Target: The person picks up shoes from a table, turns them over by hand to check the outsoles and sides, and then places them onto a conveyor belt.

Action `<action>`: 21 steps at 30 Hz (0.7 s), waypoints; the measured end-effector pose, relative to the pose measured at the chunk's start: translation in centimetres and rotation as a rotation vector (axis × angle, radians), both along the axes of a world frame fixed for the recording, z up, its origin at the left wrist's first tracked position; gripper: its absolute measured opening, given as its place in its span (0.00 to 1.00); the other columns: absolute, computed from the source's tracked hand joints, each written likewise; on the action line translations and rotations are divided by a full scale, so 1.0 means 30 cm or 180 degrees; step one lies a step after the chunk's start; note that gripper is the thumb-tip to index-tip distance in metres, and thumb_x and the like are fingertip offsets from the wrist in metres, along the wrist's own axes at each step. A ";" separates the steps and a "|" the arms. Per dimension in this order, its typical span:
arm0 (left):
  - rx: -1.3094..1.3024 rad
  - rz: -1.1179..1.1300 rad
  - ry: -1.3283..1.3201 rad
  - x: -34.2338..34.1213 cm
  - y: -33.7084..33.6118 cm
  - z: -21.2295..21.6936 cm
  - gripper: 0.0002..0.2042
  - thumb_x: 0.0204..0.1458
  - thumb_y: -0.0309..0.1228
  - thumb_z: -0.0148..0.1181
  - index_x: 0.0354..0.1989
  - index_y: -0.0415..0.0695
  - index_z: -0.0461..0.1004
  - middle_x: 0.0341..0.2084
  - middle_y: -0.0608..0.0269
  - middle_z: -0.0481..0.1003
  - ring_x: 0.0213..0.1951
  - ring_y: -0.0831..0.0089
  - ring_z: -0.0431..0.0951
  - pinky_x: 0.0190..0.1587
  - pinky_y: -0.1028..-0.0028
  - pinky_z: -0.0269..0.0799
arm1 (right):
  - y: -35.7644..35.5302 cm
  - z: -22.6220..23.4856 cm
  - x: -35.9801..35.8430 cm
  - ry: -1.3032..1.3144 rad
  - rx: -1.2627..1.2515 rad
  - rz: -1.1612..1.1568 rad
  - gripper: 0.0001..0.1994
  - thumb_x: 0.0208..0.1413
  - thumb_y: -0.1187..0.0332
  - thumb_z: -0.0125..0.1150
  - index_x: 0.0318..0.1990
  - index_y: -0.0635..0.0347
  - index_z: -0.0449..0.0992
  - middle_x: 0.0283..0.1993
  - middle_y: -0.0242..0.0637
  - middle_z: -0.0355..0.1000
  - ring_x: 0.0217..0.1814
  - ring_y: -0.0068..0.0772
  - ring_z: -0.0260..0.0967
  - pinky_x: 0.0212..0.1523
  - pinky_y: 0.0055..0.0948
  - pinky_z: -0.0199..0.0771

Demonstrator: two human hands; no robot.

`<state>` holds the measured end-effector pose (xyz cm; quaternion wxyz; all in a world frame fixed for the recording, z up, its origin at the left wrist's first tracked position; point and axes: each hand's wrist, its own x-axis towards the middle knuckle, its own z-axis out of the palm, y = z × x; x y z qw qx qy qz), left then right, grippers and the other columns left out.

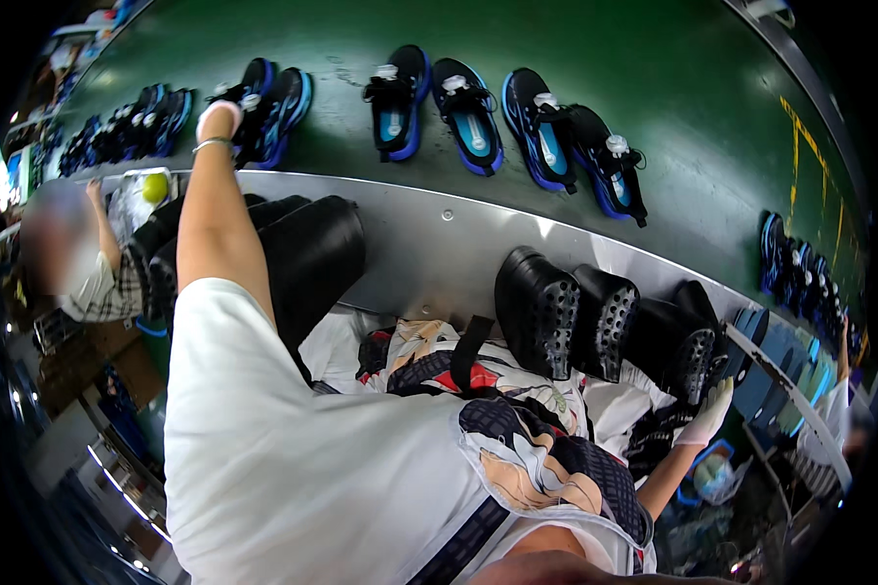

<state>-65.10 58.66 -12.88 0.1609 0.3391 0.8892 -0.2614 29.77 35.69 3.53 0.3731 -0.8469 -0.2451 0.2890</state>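
Observation:
My left arm stretches far forward over the metal ledge [439, 244]. My left hand [218, 117], in a white glove with a bracelet at the wrist, closes on the heel of a black and blue shoe [281, 115] on the green belt [654, 88]. Its mate [254, 78] lies right beside it. My right hand [710, 411], also in a white glove, is low at the right with its fingers spread. It holds nothing and sits just below the rightmost black studded sole [675, 349].
More black and blue shoe pairs [439, 102] [576, 141] lie along the belt. Black studded soles [538, 310] stand against the ledge, with dark bags [312, 253] to the left. Blue insoles [771, 361] are stacked at the right. A co-worker in a plaid shirt [107, 292] stands at the left.

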 end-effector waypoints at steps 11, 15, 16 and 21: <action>-0.0504 -0.0053 0.0383 0.092 -0.077 0.154 0.21 0.50 0.34 0.49 0.55 0.49 0.69 0.58 0.57 0.66 0.58 0.61 0.67 0.56 0.63 0.66 | -0.003 -0.042 -0.009 -0.0265 -0.0165 0.0187 0.26 0.64 0.58 0.35 0.62 0.70 0.59 0.64 0.43 0.58 0.65 0.35 0.55 0.67 0.33 0.49; -0.0392 -0.0221 -0.0469 0.063 -0.021 0.137 0.19 0.44 0.32 0.53 0.46 0.40 0.75 0.45 0.51 0.75 0.49 0.56 0.74 0.50 0.63 0.70 | 0.068 -0.048 -0.063 0.0701 -0.0195 0.0077 0.26 0.64 0.56 0.35 0.62 0.66 0.59 0.62 0.42 0.60 0.61 0.34 0.60 0.62 0.34 0.60; -0.0628 0.0002 -0.0858 0.183 0.017 0.236 0.19 0.42 0.31 0.54 0.45 0.38 0.75 0.42 0.51 0.76 0.45 0.55 0.76 0.47 0.63 0.71 | 0.055 -0.082 -0.008 0.0979 -0.0142 0.0054 0.26 0.64 0.56 0.36 0.62 0.65 0.59 0.62 0.42 0.60 0.60 0.34 0.61 0.61 0.35 0.62; -0.0096 0.0479 -0.1809 0.108 -0.029 0.143 0.19 0.42 0.36 0.64 0.44 0.42 0.74 0.32 0.54 0.75 0.30 0.63 0.76 0.38 0.60 0.71 | -0.010 -0.129 0.179 -0.0893 -0.0518 0.0956 0.24 0.64 0.59 0.38 0.61 0.69 0.61 0.62 0.42 0.61 0.61 0.33 0.59 0.64 0.30 0.53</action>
